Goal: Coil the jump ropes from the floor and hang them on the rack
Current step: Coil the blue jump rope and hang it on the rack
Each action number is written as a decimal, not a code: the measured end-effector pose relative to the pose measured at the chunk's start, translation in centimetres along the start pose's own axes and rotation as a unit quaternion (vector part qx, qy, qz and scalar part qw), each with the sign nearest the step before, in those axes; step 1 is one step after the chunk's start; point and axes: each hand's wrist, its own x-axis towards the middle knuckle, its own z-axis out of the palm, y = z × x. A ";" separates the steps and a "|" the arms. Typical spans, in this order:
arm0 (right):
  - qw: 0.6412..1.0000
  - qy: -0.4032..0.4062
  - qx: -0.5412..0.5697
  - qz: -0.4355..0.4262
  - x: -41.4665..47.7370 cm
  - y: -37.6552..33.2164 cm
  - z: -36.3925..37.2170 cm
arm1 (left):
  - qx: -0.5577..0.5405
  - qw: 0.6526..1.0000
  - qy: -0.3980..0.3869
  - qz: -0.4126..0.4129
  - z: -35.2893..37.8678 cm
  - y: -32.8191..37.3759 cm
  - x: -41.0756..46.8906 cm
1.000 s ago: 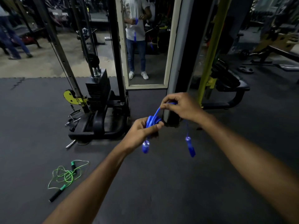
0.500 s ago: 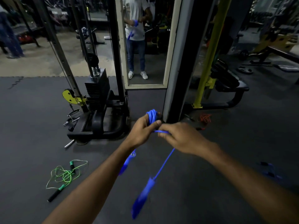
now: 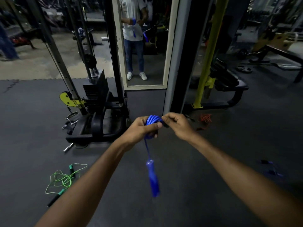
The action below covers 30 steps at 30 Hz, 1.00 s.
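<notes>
Head view: my left hand (image 3: pixel 142 126) has its fingers clenched round the coiled blue rope (image 3: pixel 153 119). My right hand (image 3: pixel 177 125) meets the coil at its 3 o'clock side, fingers pinching a strand. One tail hangs toward 6 o'clock, ending in one handle (image 3: pixel 153 176). I judge the right hand better placed to wrap it. Floor ropes: green rope (image 3: pixel 65 179) at 8 o'clock, orange rope (image 3: pixel 205 118) at 3 o'clock, and perhaps a dim one at 4.

Dim, bluish indoor light leaves the rubber mat floor (image 3: pixel 196 202) dark, brightest on the concrete floor (image 3: pixel 41 66) at ten o'clock, while the hanging end of the blue jump rope (image 3: pixel 153 177) smears with motion blur and uprights bow toward the edges.
</notes>
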 end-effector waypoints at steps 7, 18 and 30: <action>0.982 0.062 0.130 0.119 -1.2 -0.6 3.7 | -0.037 0.999 0.035 0.002 0.3 -0.1 1.8; 0.987 0.070 0.139 0.041 0.6 -3.4 5.9 | -0.077 0.996 -0.037 0.031 -3.5 1.7 2.9; 0.990 0.123 -0.064 -0.031 13.3 -4.7 -0.2 | -0.048 0.992 -0.116 0.030 -8.2 7.3 15.7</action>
